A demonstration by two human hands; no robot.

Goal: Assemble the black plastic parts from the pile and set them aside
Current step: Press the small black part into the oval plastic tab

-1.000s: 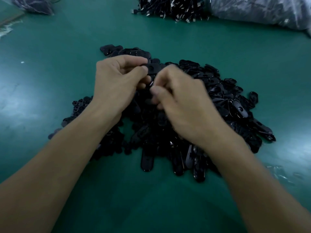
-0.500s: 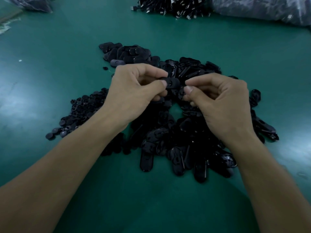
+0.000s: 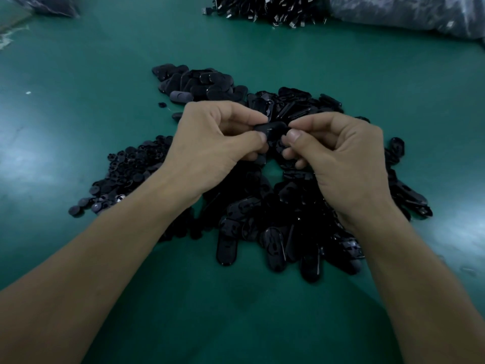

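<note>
A black oval plastic part [image 3: 273, 128] is held just above the pile of black parts [image 3: 275, 227] on the green table. My left hand [image 3: 217, 143] pinches its left end between thumb and forefinger. My right hand [image 3: 338, 156] pinches its right end the same way, and whether a second small piece sits under those fingertips is hidden. A heap of small round black pieces [image 3: 126, 174] lies to the left of my left wrist. A row of closed oval parts [image 3: 199, 82] lies behind my hands.
At the far edge lies another heap of black parts with pale tips [image 3: 262, 9]. A clear plastic bag [image 3: 409, 14] of parts fills the back right corner, and a second bag [image 3: 49, 3] sits at the back left. Bare green table [image 3: 236, 324] spreads in front of the pile.
My right hand came off the pile and met the left one at the part; both hands now pinch it from opposite ends, slightly nearer to me than a second ago.
</note>
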